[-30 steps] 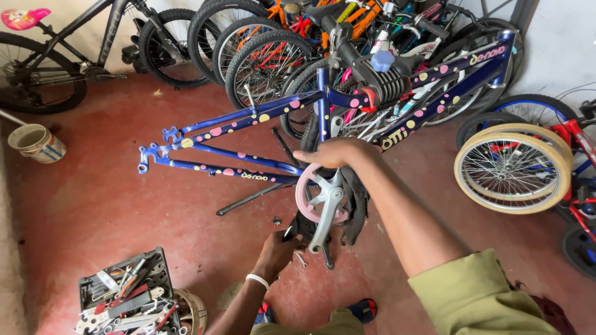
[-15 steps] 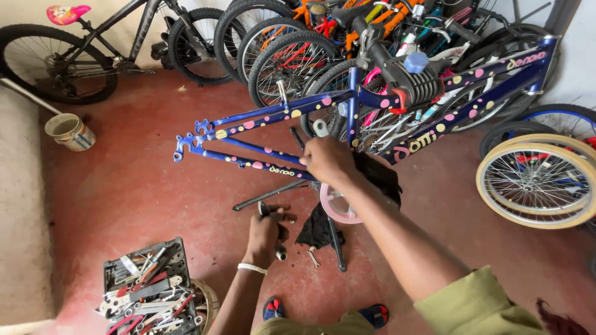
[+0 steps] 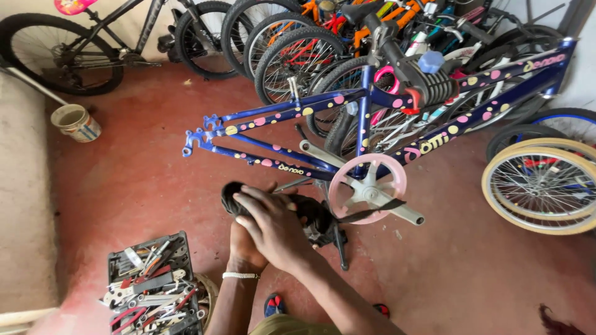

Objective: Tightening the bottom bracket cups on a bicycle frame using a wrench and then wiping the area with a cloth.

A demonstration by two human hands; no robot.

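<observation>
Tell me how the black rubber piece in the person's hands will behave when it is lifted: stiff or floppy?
Probably floppy: the black rubber piece bends and bunches between the left hand and right hand. It likely weighs little, since loose grips support it. It seems unlikely to roll, being crumpled rather than round.

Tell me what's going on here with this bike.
A person crouches over a blue dotted bike frame that has no wheels and has a pink chainring with cranks. Both hands, left and right, grip a black part low by the frame; what it is cannot be made out. A crate of tools sits on the red floor beside them, a loose wheel at the right.
</observation>
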